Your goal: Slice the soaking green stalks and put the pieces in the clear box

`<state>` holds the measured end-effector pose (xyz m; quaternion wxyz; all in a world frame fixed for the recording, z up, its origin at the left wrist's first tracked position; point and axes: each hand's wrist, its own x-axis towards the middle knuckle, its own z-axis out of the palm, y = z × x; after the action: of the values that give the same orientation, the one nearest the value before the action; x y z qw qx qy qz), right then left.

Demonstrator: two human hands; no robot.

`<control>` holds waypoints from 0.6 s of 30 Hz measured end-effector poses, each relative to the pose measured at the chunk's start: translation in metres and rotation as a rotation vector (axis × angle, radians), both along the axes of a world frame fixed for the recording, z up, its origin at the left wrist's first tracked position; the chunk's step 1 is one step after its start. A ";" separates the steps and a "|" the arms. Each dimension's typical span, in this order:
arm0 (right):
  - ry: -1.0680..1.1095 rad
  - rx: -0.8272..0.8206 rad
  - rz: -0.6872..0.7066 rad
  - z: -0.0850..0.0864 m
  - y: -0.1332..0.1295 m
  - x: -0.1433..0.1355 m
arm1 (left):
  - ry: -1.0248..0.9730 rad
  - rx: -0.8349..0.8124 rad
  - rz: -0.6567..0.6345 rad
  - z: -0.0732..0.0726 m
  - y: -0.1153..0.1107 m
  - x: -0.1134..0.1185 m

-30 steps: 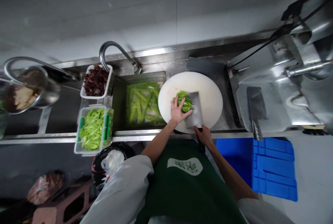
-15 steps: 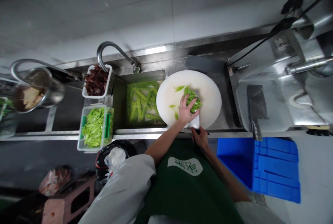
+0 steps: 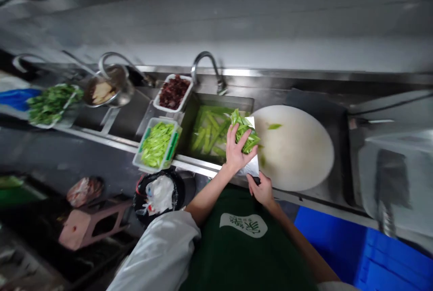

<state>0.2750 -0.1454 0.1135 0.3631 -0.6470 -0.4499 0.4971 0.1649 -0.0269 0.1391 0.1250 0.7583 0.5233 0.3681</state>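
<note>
My left hand [image 3: 237,152] presses with spread fingers on a heap of sliced green stalks [image 3: 249,141]. The heap lies on the broad blade of a cleaver [image 3: 251,167], over the left edge of the round white cutting board [image 3: 297,151]. Below the blade, my right hand [image 3: 262,190] is wrapped round the dark handle, most of which is hidden. A few loose slices remain on the board. Left of the blade, whole green stalks [image 3: 209,132] lie in the water-filled sink. Farther left stands a clear container [image 3: 138,161] with pale green slices.
Behind the container is a white tub [image 3: 182,103] of dark red leaves, beside a curved faucet [image 3: 221,84]. A metal pot [image 3: 126,92] and a basket of leafy greens [image 3: 56,103] stand at left. Another cleaver [image 3: 392,182] lies at right, above a blue crate [image 3: 331,241].
Both hands have moved left with the cleaver and its slices, from the middle of the board to its left edge beside the sink. My view has turned left.
</note>
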 end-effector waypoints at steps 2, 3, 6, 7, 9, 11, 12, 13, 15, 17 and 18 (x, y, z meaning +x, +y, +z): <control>0.038 -0.001 0.097 0.000 0.012 -0.039 | 0.007 0.027 0.100 0.003 0.000 -0.051; 0.055 -0.011 0.149 0.001 0.018 -0.061 | 0.007 0.039 0.153 0.003 -0.001 -0.078; 0.092 -0.048 0.305 0.003 0.034 -0.136 | 0.010 0.053 0.315 -0.002 -0.004 -0.166; 0.105 -0.059 0.348 0.003 0.039 -0.162 | 0.017 0.046 0.360 -0.005 -0.005 -0.195; 0.136 -0.084 0.405 0.004 0.048 -0.214 | 0.024 0.013 0.429 -0.014 -0.005 -0.249; 0.154 -0.122 0.434 0.001 0.057 -0.259 | 0.004 -0.033 0.473 -0.028 -0.001 -0.295; 0.157 -0.141 0.444 0.000 0.061 -0.279 | -0.018 -0.057 0.491 -0.036 0.002 -0.314; 0.152 -0.157 0.449 -0.003 0.065 -0.296 | -0.045 -0.083 0.506 -0.044 0.007 -0.331; 0.116 -0.191 0.448 -0.007 0.072 -0.320 | -0.097 -0.140 0.525 -0.063 0.017 -0.358; 0.040 -0.223 0.425 -0.009 0.077 -0.333 | -0.126 -0.210 0.539 -0.081 0.026 -0.378; -0.007 -0.236 0.410 -0.009 0.079 -0.337 | -0.126 -0.250 0.545 -0.089 0.030 -0.386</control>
<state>-0.0618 -0.0665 0.1046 0.1749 -0.5820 -0.5120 0.6071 -0.2207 0.0027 0.0502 0.1462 0.5446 0.7398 0.3670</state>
